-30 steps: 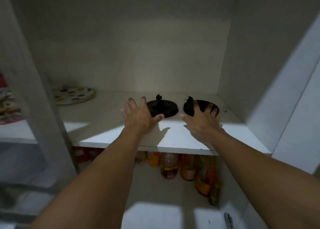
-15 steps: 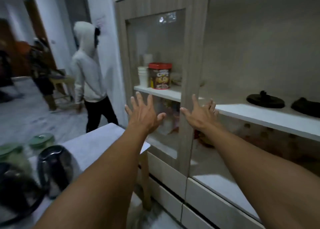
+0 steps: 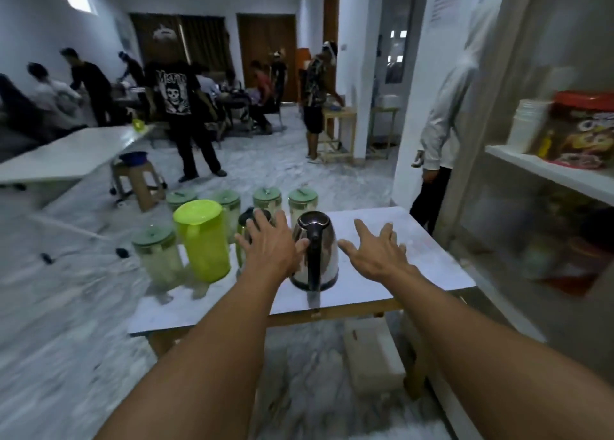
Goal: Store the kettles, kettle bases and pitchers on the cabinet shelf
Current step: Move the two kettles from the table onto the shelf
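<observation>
My two hands are both spread wide and hold nothing. The left hand (image 3: 270,243) hangs at about 9 o'clock of the steel kettle (image 3: 315,252), with its thumb very near the black handle or perhaps touching it; I cannot tell which. The right hand (image 3: 375,252) is at 3 o'clock of the same kettle, apart from it, palm down over the bare part of the worktop (image 3: 432,260).

I judge that the hands are placed like this because the kettle stands between them with its handle turned toward me, so either hand can close on it without turning the body. A second, darker kettle (image 3: 247,222) is partly hidden behind my left hand, at 11 o'clock of the steel one.

At 9 o'clock of the kettles stands the yellow-green pitcher (image 3: 202,240), and around it several clear pitchers with pale green lids (image 3: 267,198), grouped at the far left of the worktop. All of them still wait to be stored.

The cabinet shelf (image 3: 551,170) is at 2 o'clock from the worktop, behind a glass door, and already carries a snack tub (image 3: 584,130).
</observation>
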The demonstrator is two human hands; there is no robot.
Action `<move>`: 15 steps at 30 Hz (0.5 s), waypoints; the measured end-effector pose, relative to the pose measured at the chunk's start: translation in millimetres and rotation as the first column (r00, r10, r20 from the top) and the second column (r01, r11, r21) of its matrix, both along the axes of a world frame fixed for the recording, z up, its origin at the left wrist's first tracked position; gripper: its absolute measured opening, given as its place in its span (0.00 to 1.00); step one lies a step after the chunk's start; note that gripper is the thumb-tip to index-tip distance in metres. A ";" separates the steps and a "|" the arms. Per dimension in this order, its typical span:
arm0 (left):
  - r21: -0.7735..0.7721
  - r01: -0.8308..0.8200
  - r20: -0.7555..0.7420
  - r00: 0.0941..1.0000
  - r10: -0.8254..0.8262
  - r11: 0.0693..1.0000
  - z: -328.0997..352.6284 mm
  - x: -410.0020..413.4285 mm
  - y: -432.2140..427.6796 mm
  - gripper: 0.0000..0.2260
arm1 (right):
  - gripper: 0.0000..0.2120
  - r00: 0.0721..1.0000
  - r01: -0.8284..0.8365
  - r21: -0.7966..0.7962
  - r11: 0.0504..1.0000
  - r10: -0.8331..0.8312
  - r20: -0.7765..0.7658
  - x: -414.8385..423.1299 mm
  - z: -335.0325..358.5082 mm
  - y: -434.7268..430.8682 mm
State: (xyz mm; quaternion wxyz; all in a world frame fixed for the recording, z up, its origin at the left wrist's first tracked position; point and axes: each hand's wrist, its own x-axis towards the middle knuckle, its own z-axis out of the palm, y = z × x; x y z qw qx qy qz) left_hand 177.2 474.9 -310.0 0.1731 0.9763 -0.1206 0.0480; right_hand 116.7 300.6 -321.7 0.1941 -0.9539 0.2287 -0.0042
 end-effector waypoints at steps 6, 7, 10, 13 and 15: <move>-0.040 -0.166 -0.212 0.965 0.154 0.985 -58.7 -0.4 20.6 0.33 | 0.34 0.985 -0.113 0.162 0.980 0.131 -0.111 36.2 -66.5 24.5; -0.025 -0.189 -0.243 0.954 0.177 0.982 -66.7 1.9 24.3 0.32 | 0.35 0.982 -0.118 0.192 0.974 0.143 -0.123 41.1 -77.1 28.9; -0.058 -0.232 -0.256 0.944 0.210 0.971 -80.6 26.1 27.5 0.33 | 0.35 0.990 -0.114 0.267 0.957 0.132 -0.050 68.1 -97.7 33.6; -0.138 -0.280 -0.244 0.939 0.242 0.950 -92.6 63.1 22.0 0.36 | 0.35 0.996 -0.002 0.384 0.923 -0.031 0.080 106.4 -105.4 38.0; -0.227 -0.328 -0.255 0.929 0.269 0.917 -103.8 89.8 16.7 0.36 | 0.32 0.980 0.112 0.461 0.880 -0.175 0.095 129.7 -110.9 42.1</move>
